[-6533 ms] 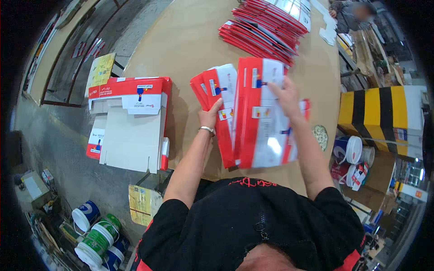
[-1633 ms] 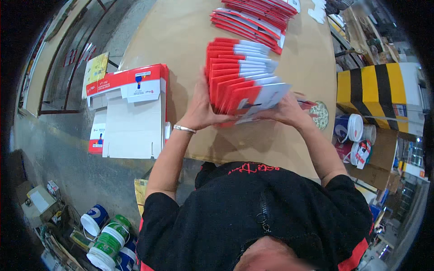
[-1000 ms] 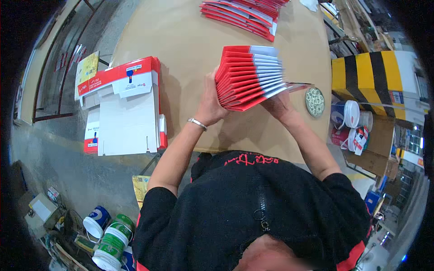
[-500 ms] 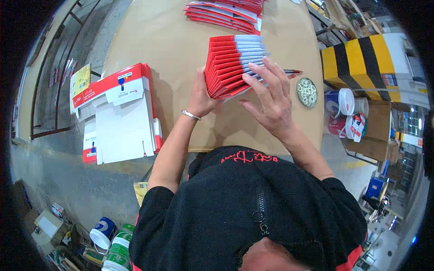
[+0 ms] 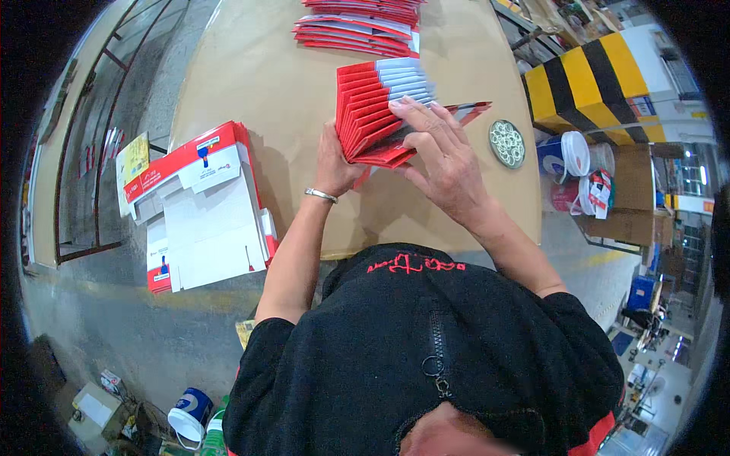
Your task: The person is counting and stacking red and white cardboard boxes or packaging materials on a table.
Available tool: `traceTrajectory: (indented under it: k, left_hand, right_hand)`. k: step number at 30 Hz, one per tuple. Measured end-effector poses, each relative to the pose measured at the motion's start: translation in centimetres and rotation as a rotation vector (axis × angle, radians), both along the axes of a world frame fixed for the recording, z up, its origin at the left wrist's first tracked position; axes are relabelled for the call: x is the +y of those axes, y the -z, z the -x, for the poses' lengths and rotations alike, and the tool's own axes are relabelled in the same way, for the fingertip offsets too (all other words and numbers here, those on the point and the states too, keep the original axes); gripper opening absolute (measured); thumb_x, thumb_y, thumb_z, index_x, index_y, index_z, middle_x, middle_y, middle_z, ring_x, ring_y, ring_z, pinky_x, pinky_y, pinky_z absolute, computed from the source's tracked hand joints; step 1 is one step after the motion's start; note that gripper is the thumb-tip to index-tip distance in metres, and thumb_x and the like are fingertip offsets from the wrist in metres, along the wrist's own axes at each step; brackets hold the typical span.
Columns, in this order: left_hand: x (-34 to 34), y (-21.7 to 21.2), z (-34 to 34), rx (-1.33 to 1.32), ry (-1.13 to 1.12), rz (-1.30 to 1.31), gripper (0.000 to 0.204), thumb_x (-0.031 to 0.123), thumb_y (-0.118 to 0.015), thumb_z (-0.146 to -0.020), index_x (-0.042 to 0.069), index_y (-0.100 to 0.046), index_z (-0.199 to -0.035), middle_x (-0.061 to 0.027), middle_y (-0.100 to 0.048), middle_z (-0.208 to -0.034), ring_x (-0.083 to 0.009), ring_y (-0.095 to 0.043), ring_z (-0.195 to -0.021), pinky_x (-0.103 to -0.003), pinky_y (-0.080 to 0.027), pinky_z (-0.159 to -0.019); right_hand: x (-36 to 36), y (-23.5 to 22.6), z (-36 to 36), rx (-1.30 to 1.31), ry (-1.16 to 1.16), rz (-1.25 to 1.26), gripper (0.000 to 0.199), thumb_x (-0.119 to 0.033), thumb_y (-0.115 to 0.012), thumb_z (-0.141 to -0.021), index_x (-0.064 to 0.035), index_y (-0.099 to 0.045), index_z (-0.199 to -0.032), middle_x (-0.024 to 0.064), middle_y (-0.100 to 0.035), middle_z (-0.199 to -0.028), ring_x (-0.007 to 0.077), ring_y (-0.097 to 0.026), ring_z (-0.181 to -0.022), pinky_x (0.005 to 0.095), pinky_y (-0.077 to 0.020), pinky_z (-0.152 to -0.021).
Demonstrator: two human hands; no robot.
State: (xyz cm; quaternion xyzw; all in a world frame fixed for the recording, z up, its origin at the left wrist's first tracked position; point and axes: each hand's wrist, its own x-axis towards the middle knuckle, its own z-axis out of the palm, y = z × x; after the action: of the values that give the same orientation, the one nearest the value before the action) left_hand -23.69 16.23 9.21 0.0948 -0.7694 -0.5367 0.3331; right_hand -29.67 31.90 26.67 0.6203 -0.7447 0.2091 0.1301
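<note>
A fanned stack of folded red-and-white card packets is held above the table in front of me. My left hand, with a silver bracelet at its wrist, is closed around the stack's lower left side. My right hand is at the stack's right side, its bent fingers on the pale, blurred edges and its thumb below by the lower packets. One packet sticks out to the right behind the fingers. Farther back on the table lies a pile of similar red-and-white packets.
A brown-covered table spans the middle. Flat red-and-white cartons overhang its left edge. A round dish of pale rings stands at the right edge. Beyond are a yellow-and-black striped block, buckets and a cardboard box.
The right fingers have bent further over the stack's edges. The packet behind them now sticks out more to the right and the stack is fanned differently. The whole view has shifted slightly.
</note>
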Motion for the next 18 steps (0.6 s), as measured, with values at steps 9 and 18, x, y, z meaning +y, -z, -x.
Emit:
traceTrajectory:
  k: [9,18]
  left_hand:
    - [0.4,-0.5,-0.3,-0.073,-0.083,0.108,0.068,0.02,-0.077,-0.063,0.005,-0.038,-0.117,-0.0174,-0.052,-0.104,-0.0372,-0.051,-0.094,-0.044,-0.042,-0.08]
    - [0.5,-0.4,-0.6,-0.024,-0.082,0.12,0.063,0.018,-0.075,-0.065,0.005,-0.04,-0.115,-0.0166,-0.053,-0.101,-0.0369,-0.051,-0.091,-0.044,-0.041,-0.078]
  right_hand:
    - [-0.8,-0.9,-0.8,-0.063,0.025,0.051,0.053,-0.005,-0.073,-0.059,-0.0011,-0.048,-0.106,0.0124,-0.051,-0.098,0.0281,-0.05,-0.091,0.0377,-0.0431,-0.081]
    - [-1.1,-1.6,-1.2,-0.02,0.1,-0.095,0.071,-0.011,-0.074,-0.062,-0.0022,-0.043,-0.126,0.0116,-0.048,-0.091,0.0289,-0.049,-0.085,0.0382,-0.0428,-0.077]
